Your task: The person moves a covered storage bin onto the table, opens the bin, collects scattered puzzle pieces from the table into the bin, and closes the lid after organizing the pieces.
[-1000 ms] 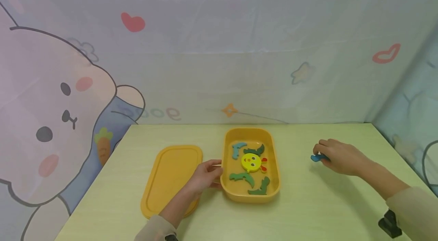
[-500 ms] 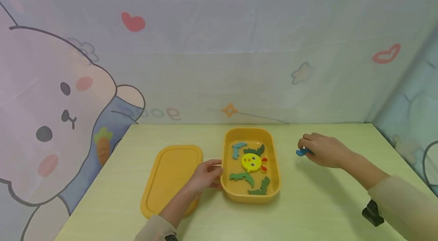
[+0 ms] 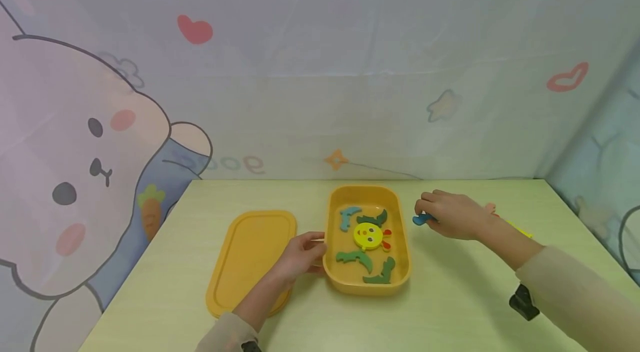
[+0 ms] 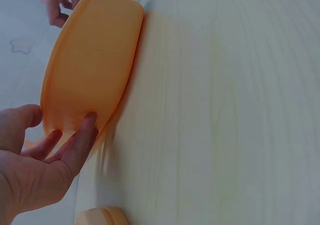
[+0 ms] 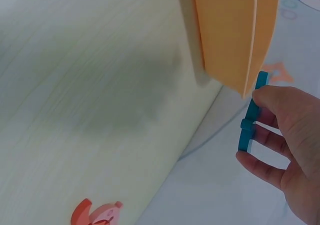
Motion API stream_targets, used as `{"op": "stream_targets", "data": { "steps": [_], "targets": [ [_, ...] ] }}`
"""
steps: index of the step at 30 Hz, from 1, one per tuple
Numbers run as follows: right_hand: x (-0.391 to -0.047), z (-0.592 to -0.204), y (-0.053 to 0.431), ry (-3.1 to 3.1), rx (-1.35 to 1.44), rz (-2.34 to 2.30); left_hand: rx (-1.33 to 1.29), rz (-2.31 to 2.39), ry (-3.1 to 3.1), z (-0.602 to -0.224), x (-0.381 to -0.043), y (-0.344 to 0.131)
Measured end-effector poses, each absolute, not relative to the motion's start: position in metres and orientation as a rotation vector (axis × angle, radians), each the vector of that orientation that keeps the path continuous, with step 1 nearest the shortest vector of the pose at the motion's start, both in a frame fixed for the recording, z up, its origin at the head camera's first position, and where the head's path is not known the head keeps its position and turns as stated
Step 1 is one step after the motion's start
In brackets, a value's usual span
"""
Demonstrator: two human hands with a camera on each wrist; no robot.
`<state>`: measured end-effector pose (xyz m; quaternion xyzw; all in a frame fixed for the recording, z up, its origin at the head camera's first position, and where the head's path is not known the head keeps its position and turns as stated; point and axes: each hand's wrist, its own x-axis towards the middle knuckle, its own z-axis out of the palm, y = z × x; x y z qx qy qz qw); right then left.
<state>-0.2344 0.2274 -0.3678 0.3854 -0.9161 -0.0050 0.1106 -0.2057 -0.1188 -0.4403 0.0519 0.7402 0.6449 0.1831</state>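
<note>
My right hand [image 3: 456, 215] pinches a flat blue toy piece [image 3: 424, 219] above the table, a little right of the yellow box [image 3: 367, 288]. In the right wrist view the teal-blue piece [image 5: 250, 112] is seen edge-on between thumb and fingers, near the box's corner. My left hand [image 3: 299, 256] touches the box's left side. In the left wrist view its fingertips [image 4: 90, 117] lie against the outer wall. Inside the box lie a round yellow smiling-face piece [image 3: 368, 236], a light blue animal-shaped piece [image 3: 346, 219] and several green ones, such as a green piece [image 3: 355, 258].
A yellow lid [image 3: 252, 263] lies flat on the table [image 3: 450, 307], left of the box. Behind the right wrist, a pink-and-red toy piece [image 3: 491, 209] and a yellow strip [image 3: 520, 229] show. A printed cloth [image 3: 350, 91] hangs along the table's back edge.
My right hand has moved left toward the box with the blue toy piece. The pink-and-red piece and yellow strip have come into sight behind that arm. My left hand stays at the box.
</note>
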Motion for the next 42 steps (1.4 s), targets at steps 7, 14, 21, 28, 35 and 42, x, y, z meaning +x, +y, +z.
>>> {"op": "stream_targets", "data": {
  "steps": [7, 14, 21, 28, 35, 42],
  "targets": [
    [-0.236, -0.369, 0.209, -2.704, 1.176, -0.030, 0.139, 1.815, 2.098, -0.441, -0.205, -0.119],
    [-0.235, -0.371, 0.195, -2.700, 1.204, -0.055, 0.159, 1.826, 2.101, -0.438, -0.203, -0.117],
    [-0.233, -0.369, 0.181, -2.716, 1.232, -0.049, 0.146, 1.825, 2.101, -0.441, -0.204, -0.118],
    [-0.231, -0.373, 0.168, -2.701, 1.290, -0.027, 0.154, 1.831, 2.097, -0.441, -0.205, -0.118],
    [-0.229, -0.377, 0.158, -2.665, 1.336, -0.032, 0.163, 1.831, 2.094, -0.440, -0.203, -0.117],
    [-0.225, -0.377, 0.148, -2.662, 1.394, -0.011, 0.144, 1.828, 2.106, -0.439, -0.203, -0.118]
  ]
}}
